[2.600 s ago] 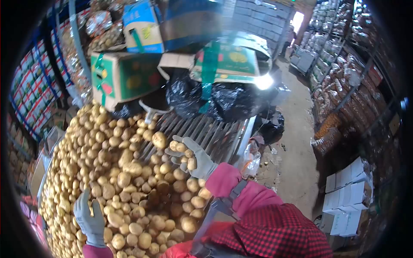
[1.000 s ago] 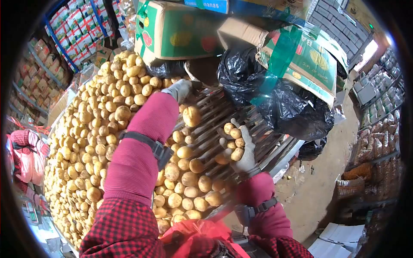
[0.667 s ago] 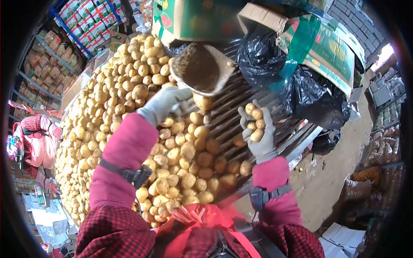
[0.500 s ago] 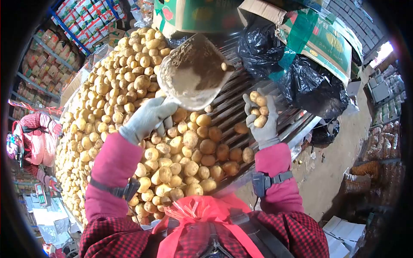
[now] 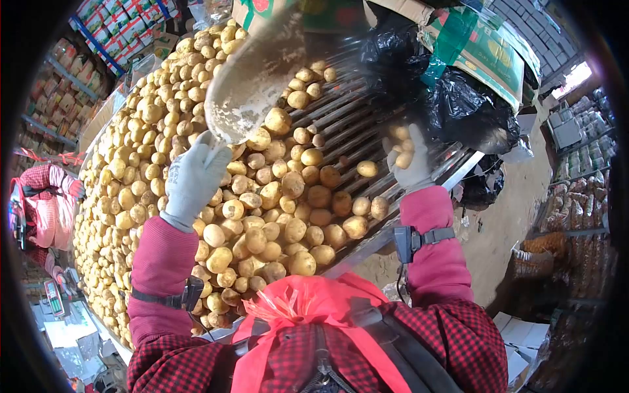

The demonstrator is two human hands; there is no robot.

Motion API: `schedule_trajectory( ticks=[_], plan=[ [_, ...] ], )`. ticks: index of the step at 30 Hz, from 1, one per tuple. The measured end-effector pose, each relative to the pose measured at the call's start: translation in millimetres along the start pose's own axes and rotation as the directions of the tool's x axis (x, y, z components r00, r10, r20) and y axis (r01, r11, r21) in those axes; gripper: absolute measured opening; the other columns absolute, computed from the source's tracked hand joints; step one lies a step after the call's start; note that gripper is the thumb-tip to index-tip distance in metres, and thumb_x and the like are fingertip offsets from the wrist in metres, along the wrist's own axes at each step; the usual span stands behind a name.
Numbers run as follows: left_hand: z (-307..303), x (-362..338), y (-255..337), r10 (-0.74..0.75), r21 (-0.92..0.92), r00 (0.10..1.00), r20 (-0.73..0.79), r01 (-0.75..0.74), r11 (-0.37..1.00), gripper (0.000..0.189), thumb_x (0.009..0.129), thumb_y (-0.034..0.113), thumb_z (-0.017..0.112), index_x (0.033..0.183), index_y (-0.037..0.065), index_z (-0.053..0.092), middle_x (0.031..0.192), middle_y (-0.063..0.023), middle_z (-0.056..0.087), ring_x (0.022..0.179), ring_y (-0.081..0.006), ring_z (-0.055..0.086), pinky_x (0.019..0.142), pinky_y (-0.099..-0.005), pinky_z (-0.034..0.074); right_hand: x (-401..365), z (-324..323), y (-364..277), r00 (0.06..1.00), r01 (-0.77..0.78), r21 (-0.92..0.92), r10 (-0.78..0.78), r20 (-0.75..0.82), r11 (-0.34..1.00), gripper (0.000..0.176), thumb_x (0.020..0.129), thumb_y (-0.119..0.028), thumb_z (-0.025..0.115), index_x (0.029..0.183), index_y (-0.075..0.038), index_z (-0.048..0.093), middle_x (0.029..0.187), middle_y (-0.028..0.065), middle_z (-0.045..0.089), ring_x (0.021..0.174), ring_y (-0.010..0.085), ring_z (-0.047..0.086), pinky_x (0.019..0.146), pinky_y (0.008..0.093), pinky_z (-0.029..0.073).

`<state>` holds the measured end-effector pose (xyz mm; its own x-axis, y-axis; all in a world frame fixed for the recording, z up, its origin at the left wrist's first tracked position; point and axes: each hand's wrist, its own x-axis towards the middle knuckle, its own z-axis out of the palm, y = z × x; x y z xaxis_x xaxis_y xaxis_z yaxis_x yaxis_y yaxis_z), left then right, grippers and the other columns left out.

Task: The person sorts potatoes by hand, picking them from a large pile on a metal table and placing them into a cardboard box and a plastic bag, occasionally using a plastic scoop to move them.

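My left hand, in a pale grey glove, is closed round the handle of a large dirt-caked scoop. The scoop is tipped on its side above the potatoes and partly blurred. Over the right part of the slatted rack, my gloved right hand is closed on several small potatoes, blurred by motion. Beneath and around my left hand spreads a large heap of potatoes. Several small potatoes lie on the slats just right of the scoop. A single potato rests near my right hand.
Black plastic bags and a green cardboard box stand at the rack's far right. Another green carton is behind the scoop. Shelves of packaged goods line the right side. At far left is another person.
The scoop has moved left and turned onto its side, uncovering small potatoes on the slats. My right hand has shifted slightly right and down, still with potatoes in it.
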<state>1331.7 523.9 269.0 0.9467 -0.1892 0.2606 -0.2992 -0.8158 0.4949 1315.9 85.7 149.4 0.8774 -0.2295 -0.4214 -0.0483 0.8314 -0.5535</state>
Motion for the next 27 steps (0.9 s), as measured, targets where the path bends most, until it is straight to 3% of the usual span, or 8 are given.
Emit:
schedule_trajectory(
  ticks=[1, 4, 9, 12, 16, 21, 25, 27],
  plan=[
    [-2, -1, -2, -0.008, -0.003, 1.0, 0.002, 0.008, 1.0, 0.043, 0.099, 0.034, 0.066, 0.118, -0.004, 0.064, 0.081, -0.006, 0.069, 0.07, -0.014, 0.066, 0.066, -0.031, 0.053, 5, -4, 1, 0.999, -0.045, -0.024, 0.045, 0.016, 0.999, 0.031, 0.092, -0.046, 0.075, 0.108, -0.02, 0.067, 0.11, 0.0051, 0.067, 0.1, 0.0241, 0.066, 0.06, 0.0238, 0.053],
    [-15, -6, 8, -0.261, -0.389, 0.938, 0.228, 0.334, 0.859, 0.04, 0.099, 0.035, 0.064, 0.117, 0.0, 0.066, 0.078, -0.0024, 0.067, 0.065, -0.0085, 0.059, 0.057, -0.0266, 0.048, 25, -13, 14, 0.98, -0.193, -0.055, 0.195, 0.026, 0.98, 0.031, 0.092, -0.045, 0.076, 0.104, -0.019, 0.067, 0.106, 0.0042, 0.067, 0.099, 0.0238, 0.067, 0.057, 0.0221, 0.052],
    [-13, -4, 15, -0.204, -0.557, 0.889, 0.409, 0.421, 0.716, 0.042, 0.101, 0.04, 0.059, 0.111, 0.0, 0.064, 0.074, -0.0036, 0.064, 0.056, -0.007, 0.055, 0.05, -0.0216, 0.043, 3, 9, 58, 0.941, -0.311, -0.316, 0.337, 0.029, 0.896, 0.033, 0.096, -0.048, 0.069, 0.105, -0.016, 0.067, 0.093, 0.0009, 0.067, 0.082, 0.019, 0.069, 0.049, 0.0195, 0.05],
    [7, 5, 19, -0.151, -0.572, 0.844, 0.515, 0.47, 0.672, 0.045, 0.103, 0.043, 0.058, 0.109, -0.001, 0.062, 0.074, -0.0059, 0.066, 0.054, -0.0087, 0.057, 0.05, -0.0222, 0.045, -28, 28, 76, 0.927, -0.243, -0.31, 0.315, 0.206, 0.919, 0.034, 0.098, -0.048, 0.066, 0.11, -0.016, 0.068, 0.089, -0.0004, 0.067, 0.074, 0.0153, 0.066, 0.046, 0.0206, 0.046],
    [33, 12, 28, -0.102, -0.575, 0.771, 0.628, 0.548, 0.607, 0.044, 0.103, 0.044, 0.058, 0.105, 0.0, 0.063, 0.075, -0.0074, 0.068, 0.053, -0.011, 0.059, 0.05, -0.0241, 0.048, -62, 42, 58, 0.904, -0.343, -0.059, 0.347, 0.251, 0.937, 0.04, 0.103, -0.045, 0.061, 0.135, -0.022, 0.064, 0.118, 0.0131, 0.067, 0.08, 0.0182, 0.066, 0.053, 0.0213, 0.05],
    [59, 13, 58, 0.073, -0.577, 0.623, 0.779, 0.665, 0.473, 0.043, 0.104, 0.043, 0.059, 0.106, 0.0, 0.064, 0.074, -0.0095, 0.069, 0.05, -0.0114, 0.06, 0.046, -0.0224, 0.047, -79, 47, -6, 0.927, -0.081, -0.003, 0.076, 0.367, 0.997, 0.043, 0.105, -0.043, 0.056, 0.141, -0.019, 0.06, 0.125, 0.0144, 0.067, 0.081, 0.015, 0.066, 0.053, 0.0205, 0.05],
    [115, 26, 81, 0.18, -0.559, 0.537, 0.824, 0.722, 0.408, 0.041, 0.106, 0.041, 0.057, 0.114, 0.002, 0.067, 0.077, -0.0087, 0.07, 0.053, -0.0113, 0.063, 0.045, -0.0219, 0.05, -52, 53, -31, 0.936, 0.183, -0.328, -0.063, 0.346, 0.927, 0.044, 0.105, -0.042, 0.055, 0.143, -0.019, 0.058, 0.121, 0.0093, 0.07, 0.082, 0.0114, 0.067, 0.054, 0.0194, 0.05],
    [149, 26, 86, 0.163, -0.568, 0.559, 0.813, 0.702, 0.429, 0.041, 0.106, 0.041, 0.057, 0.114, 0.003, 0.068, 0.079, -0.0071, 0.07, 0.056, -0.0116, 0.064, 0.047, -0.023, 0.051, -28, 53, -24, 0.925, 0.355, -0.452, -0.236, 0.298, 0.819, 0.037, 0.103, -0.04, 0.061, 0.132, -0.017, 0.064, 0.106, 0.0034, 0.072, 0.078, 0.0126, 0.069, 0.053, 0.0217, 0.051]
  ],
)
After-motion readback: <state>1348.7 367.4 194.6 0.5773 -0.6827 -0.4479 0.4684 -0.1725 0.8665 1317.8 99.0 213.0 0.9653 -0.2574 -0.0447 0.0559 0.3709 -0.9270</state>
